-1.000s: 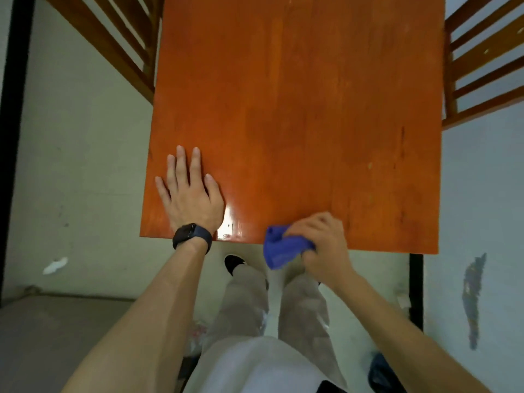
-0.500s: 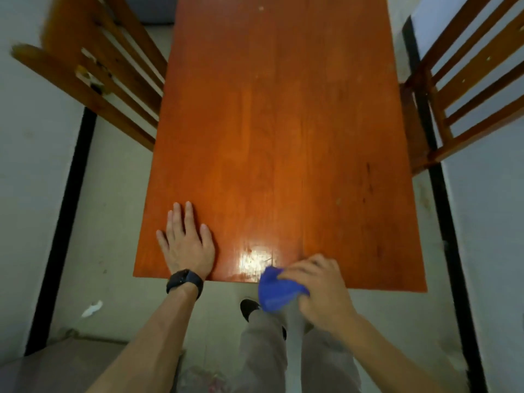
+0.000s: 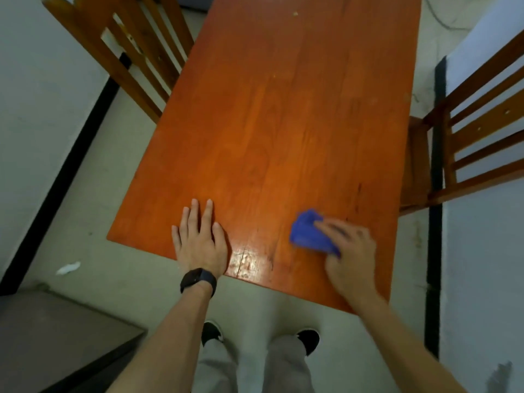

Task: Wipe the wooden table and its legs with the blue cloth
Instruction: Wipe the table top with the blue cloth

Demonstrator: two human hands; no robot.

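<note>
The orange-brown wooden table [image 3: 283, 123] stretches away from me, its near edge just above my feet. My left hand [image 3: 200, 239], with a black watch on the wrist, lies flat and spread on the near edge. My right hand [image 3: 350, 258] presses the bunched blue cloth [image 3: 307, 235] onto the tabletop near the right front corner; it is blurred by motion. A wet shiny patch sits between the two hands. The table's legs are hidden under the top.
A wooden slatted chair [image 3: 127, 46] stands at the table's left side, another chair [image 3: 467, 131] at its right. A white scrap [image 3: 68, 268] lies on the pale floor at left. A dark grey step [image 3: 56, 336] fills the lower left. White walls close in on both sides.
My right hand has carried the blue cloth from the front edge up onto the tabletop and rightward. The left hand stays flat on the near edge. The view has tilted.
</note>
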